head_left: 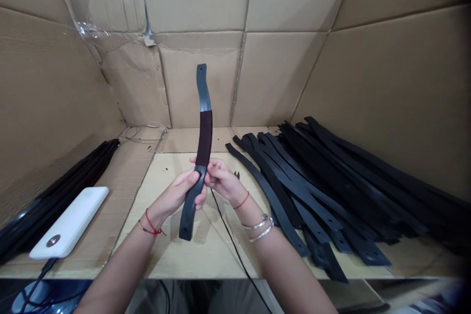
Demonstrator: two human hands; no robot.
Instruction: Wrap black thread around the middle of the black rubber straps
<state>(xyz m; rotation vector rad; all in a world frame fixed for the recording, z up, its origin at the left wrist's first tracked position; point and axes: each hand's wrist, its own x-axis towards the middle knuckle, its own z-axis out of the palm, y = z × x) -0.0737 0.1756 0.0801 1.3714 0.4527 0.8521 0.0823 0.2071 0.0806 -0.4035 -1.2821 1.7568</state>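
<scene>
I hold a curved black strap (201,93) upright in front of me, with a dark brown sleeve (205,138) wrapped round its middle. My left hand (180,192) is closed round the strap just below the sleeve. My right hand (222,179) pinches the sleeve's lower edge from the right side. The strap's lower end (186,228) hangs above the cardboard-covered table (172,250). Both wrists wear red strings, and the right one also wears silver bangles.
A big pile of loose black straps (331,181) lies on the right. A bundle of finished dark straps (55,191) lies at the left, beside a white power bank (69,228) with a cable. A thin black cord (231,240) crosses the table. Cardboard walls (386,88) enclose the space.
</scene>
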